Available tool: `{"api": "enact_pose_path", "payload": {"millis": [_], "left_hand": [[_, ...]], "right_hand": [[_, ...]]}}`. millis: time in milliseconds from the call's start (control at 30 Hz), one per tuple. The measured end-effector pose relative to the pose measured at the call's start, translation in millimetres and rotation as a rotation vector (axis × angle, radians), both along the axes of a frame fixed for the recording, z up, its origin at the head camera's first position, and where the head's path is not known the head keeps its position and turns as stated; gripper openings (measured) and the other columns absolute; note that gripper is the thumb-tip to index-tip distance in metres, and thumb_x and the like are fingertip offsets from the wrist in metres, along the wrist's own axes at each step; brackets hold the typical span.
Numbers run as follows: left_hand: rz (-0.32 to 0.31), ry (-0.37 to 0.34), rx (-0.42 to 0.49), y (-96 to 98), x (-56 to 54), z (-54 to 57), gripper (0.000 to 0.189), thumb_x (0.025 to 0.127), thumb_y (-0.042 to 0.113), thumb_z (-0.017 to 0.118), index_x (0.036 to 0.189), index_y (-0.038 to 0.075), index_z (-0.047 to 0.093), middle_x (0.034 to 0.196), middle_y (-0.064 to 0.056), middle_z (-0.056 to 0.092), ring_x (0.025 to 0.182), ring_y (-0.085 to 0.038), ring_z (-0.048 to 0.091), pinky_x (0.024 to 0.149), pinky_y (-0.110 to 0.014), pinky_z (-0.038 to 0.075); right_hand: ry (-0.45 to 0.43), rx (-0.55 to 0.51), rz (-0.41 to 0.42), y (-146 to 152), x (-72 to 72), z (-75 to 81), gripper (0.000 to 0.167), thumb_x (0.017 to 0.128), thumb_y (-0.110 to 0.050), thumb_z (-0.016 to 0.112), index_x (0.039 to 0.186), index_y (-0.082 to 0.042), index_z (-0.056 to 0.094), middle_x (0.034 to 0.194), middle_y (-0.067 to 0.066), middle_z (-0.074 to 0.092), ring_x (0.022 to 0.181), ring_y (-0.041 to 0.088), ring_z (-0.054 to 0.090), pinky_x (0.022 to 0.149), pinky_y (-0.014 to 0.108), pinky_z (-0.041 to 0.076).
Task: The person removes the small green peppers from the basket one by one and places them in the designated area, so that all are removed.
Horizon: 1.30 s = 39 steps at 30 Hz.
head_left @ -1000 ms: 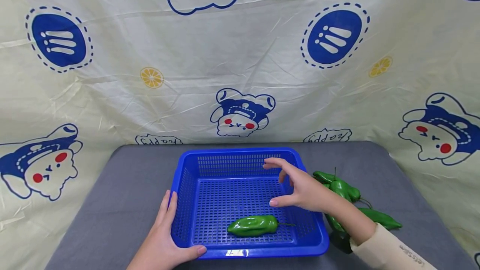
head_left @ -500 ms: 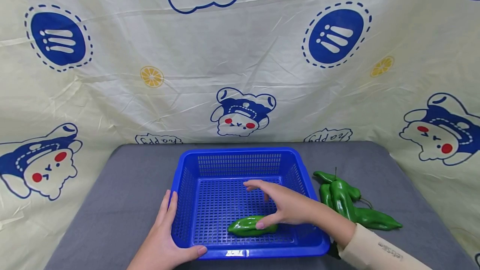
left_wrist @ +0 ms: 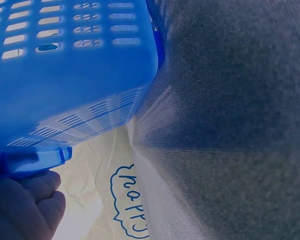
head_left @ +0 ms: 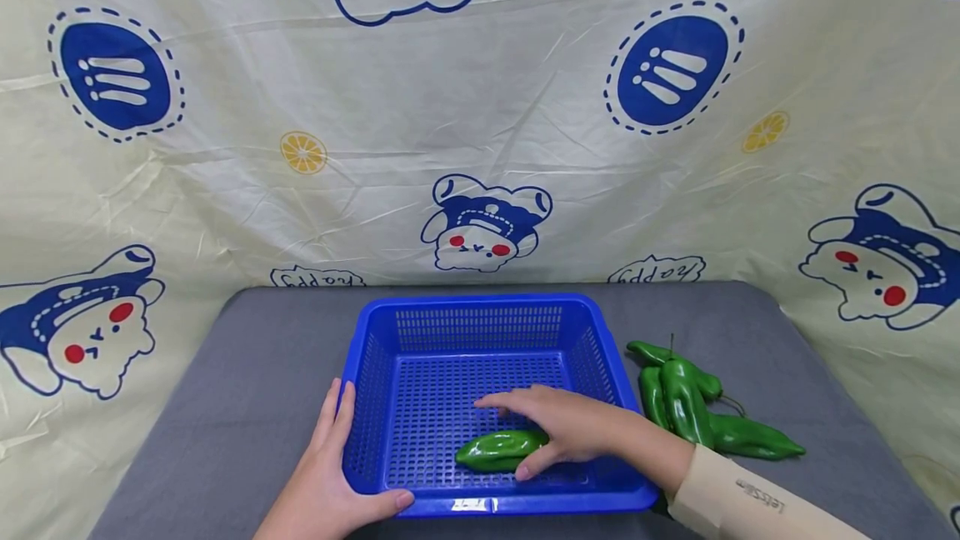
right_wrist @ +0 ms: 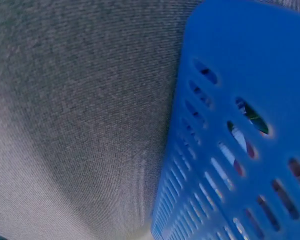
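A blue plastic basket (head_left: 480, 505) with slotted walls stands on a grey cloth. Inside, near its front wall, lies one glossy green pepper (head_left: 495, 450), its stem end covered by my right hand (head_left: 570, 423). That hand spreads over the pepper: the thumb reaches down on the near side, and the index finger extends past the far side, with a gap above the pepper. The other fingers are mostly hidden. My left hand (head_left: 326, 465) grips the basket's front left corner, thumb on the front rim; in the left wrist view its curled fingers (left_wrist: 42, 200) sit against the rim.
Several more green peppers (head_left: 686, 402) lie in a heap on the grey cloth (head_left: 795, 373), just right of the basket. A pale printed curtain (head_left: 517, 107) hangs behind and at both sides. The right wrist view shows mostly the basket's outer wall (right_wrist: 240, 75) and cloth.
My right hand has moved left and down from above the basket's right side onto the pepper's stem end. Left hand, basket and pepper have stayed in place.
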State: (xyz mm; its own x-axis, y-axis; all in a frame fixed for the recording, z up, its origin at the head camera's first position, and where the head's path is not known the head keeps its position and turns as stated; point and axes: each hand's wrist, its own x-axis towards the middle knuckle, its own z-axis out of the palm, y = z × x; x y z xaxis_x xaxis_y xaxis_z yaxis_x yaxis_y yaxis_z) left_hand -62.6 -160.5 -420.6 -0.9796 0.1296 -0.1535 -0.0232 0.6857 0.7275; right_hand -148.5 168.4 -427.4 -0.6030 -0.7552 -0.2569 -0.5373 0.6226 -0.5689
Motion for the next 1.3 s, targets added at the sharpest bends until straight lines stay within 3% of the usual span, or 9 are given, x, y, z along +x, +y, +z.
{"api": "enact_pose_path", "payload": {"millis": [233,400,700,867,1100,1300], "left_hand": [[0.008,0.006,-0.007,-2.4,1.9,-0.2,0.138,0.063,0.061,0.086,0.161,0.019,-0.002,0.168,-0.011,-0.008,0.149,-0.051,0.016,0.108,-0.069,0.035],[0.012,-0.02,0.005,-4.0,1.1,1.7,0.136,0.066,0.059,0.085,0.161,0.023,-0.005,0.168,-0.009,-0.012,0.149,-0.051,0.013,0.107,-0.07,0.033],[0.024,-0.031,-0.01,-6.8,2.1,4.5,0.136,0.066,0.06,0.084,0.16,0.024,-0.007,0.168,-0.008,-0.013,0.149,-0.051,0.014,0.106,-0.071,0.034],[0.015,0.004,-0.012,-6.9,2.5,1.6,0.136,0.065,0.061,0.084,0.161,0.024,-0.006,0.168,-0.007,-0.012,0.15,-0.05,0.014,0.106,-0.07,0.035],[0.015,-0.01,0.01,-1.6,0.2,-4.6,0.135,0.064,0.064,0.084,0.16,0.029,-0.005,0.168,0.001,-0.013,0.151,-0.046,0.012,0.108,-0.069,0.034],[0.016,-0.016,0.012,-0.6,0.1,-3.5,0.135,0.065,0.062,0.084,0.16,0.027,-0.006,0.168,-0.002,-0.013,0.151,-0.047,0.011,0.107,-0.07,0.034]], "right_hand": [[-0.036,0.058,0.022,-1.8,-1.2,-1.0,0.082,0.084,-0.05,0.075,0.151,-0.05,0.027,0.118,-0.016,0.059,0.106,0.001,0.055,0.094,0.036,0.048],[-0.014,0.088,0.018,-5.4,-2.7,0.7,0.086,0.082,-0.043,0.078,0.151,-0.05,0.027,0.112,-0.017,0.057,0.101,0.0,0.055,0.09,0.035,0.05],[-0.033,0.125,0.022,-11.7,-4.0,1.8,0.086,0.083,-0.04,0.079,0.15,-0.052,0.026,0.137,-0.009,0.058,0.115,0.007,0.057,0.1,0.044,0.047],[-0.002,0.098,0.011,-11.0,-3.2,1.0,0.077,0.087,-0.04,0.074,0.148,-0.054,0.029,0.133,-0.011,0.059,0.104,0.003,0.056,0.089,0.036,0.049],[0.009,0.068,-0.051,-3.8,-0.7,3.8,0.065,0.094,-0.04,0.065,0.147,-0.057,0.03,0.131,-0.008,0.058,0.096,0.005,0.055,0.078,0.032,0.046],[0.037,0.063,-0.019,-4.0,0.0,6.1,0.055,0.098,-0.039,0.058,0.146,-0.055,0.036,0.117,-0.01,0.057,0.088,0.005,0.052,0.074,0.029,0.044]]}}
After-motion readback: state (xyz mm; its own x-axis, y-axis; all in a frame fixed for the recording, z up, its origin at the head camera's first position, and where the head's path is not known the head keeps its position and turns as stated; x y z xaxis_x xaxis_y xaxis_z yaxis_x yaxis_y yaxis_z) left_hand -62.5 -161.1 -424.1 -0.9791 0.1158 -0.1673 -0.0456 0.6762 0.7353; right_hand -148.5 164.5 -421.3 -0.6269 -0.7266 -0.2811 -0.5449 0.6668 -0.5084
